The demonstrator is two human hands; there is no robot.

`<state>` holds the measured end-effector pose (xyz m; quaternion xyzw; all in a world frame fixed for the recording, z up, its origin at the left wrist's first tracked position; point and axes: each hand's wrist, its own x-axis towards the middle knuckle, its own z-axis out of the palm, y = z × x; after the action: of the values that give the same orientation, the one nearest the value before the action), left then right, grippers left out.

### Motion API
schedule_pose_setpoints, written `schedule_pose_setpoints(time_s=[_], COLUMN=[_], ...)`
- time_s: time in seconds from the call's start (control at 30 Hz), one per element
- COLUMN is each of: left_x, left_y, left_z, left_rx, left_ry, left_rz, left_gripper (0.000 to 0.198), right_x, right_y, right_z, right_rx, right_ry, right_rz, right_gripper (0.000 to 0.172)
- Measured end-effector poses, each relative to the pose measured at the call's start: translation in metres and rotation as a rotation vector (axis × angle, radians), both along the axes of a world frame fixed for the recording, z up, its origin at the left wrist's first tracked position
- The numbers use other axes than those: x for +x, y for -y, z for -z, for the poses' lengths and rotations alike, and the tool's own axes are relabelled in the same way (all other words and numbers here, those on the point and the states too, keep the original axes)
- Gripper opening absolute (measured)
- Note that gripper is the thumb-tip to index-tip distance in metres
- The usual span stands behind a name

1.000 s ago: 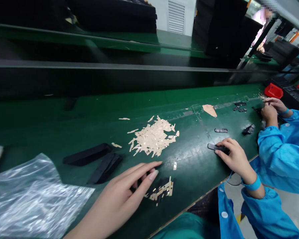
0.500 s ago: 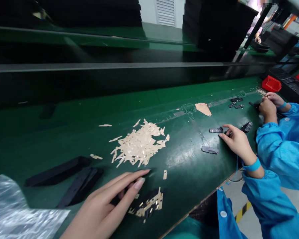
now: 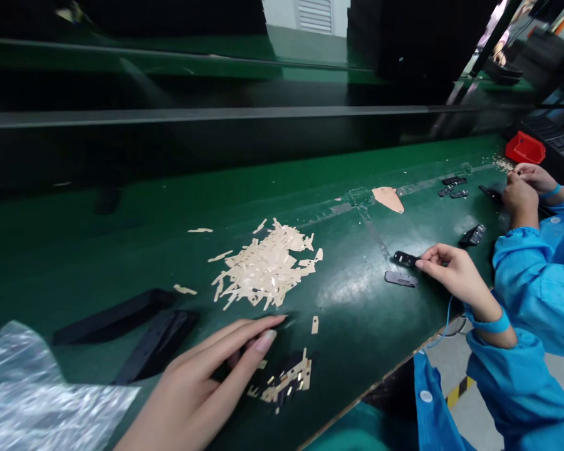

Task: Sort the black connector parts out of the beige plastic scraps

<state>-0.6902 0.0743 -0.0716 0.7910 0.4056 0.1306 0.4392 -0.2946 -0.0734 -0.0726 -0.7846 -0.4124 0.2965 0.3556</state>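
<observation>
- Left hand [image 3: 202, 388]: lies low on the green conveyor belt [image 3: 122, 250], index and middle fingers stretched out flat, thumb alongside. A dark piece sits under the fingers; whether it is gripped cannot be told.
- Mixed pile [image 3: 284, 379] of small black and beige pieces: on the belt just beside the left thumb, near the front edge.
- Right hand [image 3: 455, 275]: thumb and index fingertips pinched on 1 end of a small black part [image 3: 404, 258], which is lifted slightly off the belt; the other fingers are curled.
- Flat grey part [image 3: 400, 279]: lies on the belt just below the held part, apart from the fingers.
- Heap of beige strips [image 3: 267, 266]: mid-belt, between the 2 hands, with 1 loose strip [image 3: 314, 324] near the left fingertips.
- 2 long black trays [image 3: 136, 329]: side by side to the left of the left hand, next to a clear plastic bag [image 3: 37, 388].
- Co-worker's hands [image 3: 521, 188], in blue sleeves: held close together at the far right, near more black parts [image 3: 472, 235] and a red bin [image 3: 525, 148].
</observation>
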Motion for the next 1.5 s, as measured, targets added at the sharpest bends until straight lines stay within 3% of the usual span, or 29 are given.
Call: schedule_pose_setpoints(time_s=[0.07, 0.23, 0.33, 0.53, 0.73, 0.87, 0.97, 1.07, 1.17, 1.2, 1.27, 1.33, 1.43, 1.5], left_x=[0.001, -0.004, -0.005, 0.001, -0.002, -0.006, -0.006, -0.01, -0.026, -0.036, -0.057, -0.074, -0.079, -0.07], left_y=[0.001, 0.002, 0.004, 0.01, 0.014, 0.014, 0.02, 0.03, 0.029, 0.026, 0.019, 0.013, 0.008, 0.009], left_z=[-0.003, -0.004, -0.006, -0.015, -0.025, -0.027, -0.027, -0.028, -0.033, -0.035, -0.04, -0.041, -0.034, -0.025], left_rx=[0.009, -0.028, -0.048, 0.019, 0.059, 0.082, 0.123, 0.177, 0.243, 0.272, 0.324, 0.326, 0.295, 0.317], left_ry=[0.016, -0.002, 0.005, 0.081, 0.09, 0.096, 0.107, 0.16, 0.182, 0.164, 0.086, -0.025, -0.136, -0.154], left_rz=[-0.023, 0.013, 0.023, 0.038, 0.096, 0.123, 0.125, 0.158, 0.202, 0.178, 0.074, -0.003, 0.063, 0.136], left_gripper=[0.036, 0.035, 0.035, 0.031, 0.033, 0.035, 0.034, 0.032, 0.031, 0.031, 0.027, 0.023, 0.022, 0.025], right_x=[-0.008, -0.03, -0.037, -0.032, -0.008, 0.023, 0.039, 0.038, 0.03, 0.024, 0.001, -0.041, -0.12, -0.163], right_y=[0.004, 0.015, 0.017, -0.019, -0.088, -0.126, -0.14, -0.138, -0.133, -0.132, -0.128, -0.12, -0.111, -0.11], right_z=[-0.006, -0.015, -0.016, -0.016, -0.024, -0.03, -0.03, -0.029, -0.024, -0.023, -0.022, -0.025, -0.03, -0.03], right_rx=[-0.069, -0.07, -0.087, -0.161, -0.052, -0.135, -0.265, -0.329, -0.314, -0.228, 0.002, 0.178, 0.198, 0.168], right_ry=[-0.065, 0.378, 0.493, 0.743, 0.857, 0.838, 0.784, 0.744, 0.787, 0.86, 0.841, 0.584, 0.351, 0.337], right_rz=[-0.087, -0.217, -0.287, -0.306, -0.147, 0.179, 0.374, 0.314, 0.281, 0.283, 0.154, -0.13, -0.712, -0.946], right_gripper=[0.038, 0.034, 0.022, 0.017, 0.015, 0.022, 0.027, 0.027, 0.051, 0.057, 0.047, 0.036, 0.027, 0.019])
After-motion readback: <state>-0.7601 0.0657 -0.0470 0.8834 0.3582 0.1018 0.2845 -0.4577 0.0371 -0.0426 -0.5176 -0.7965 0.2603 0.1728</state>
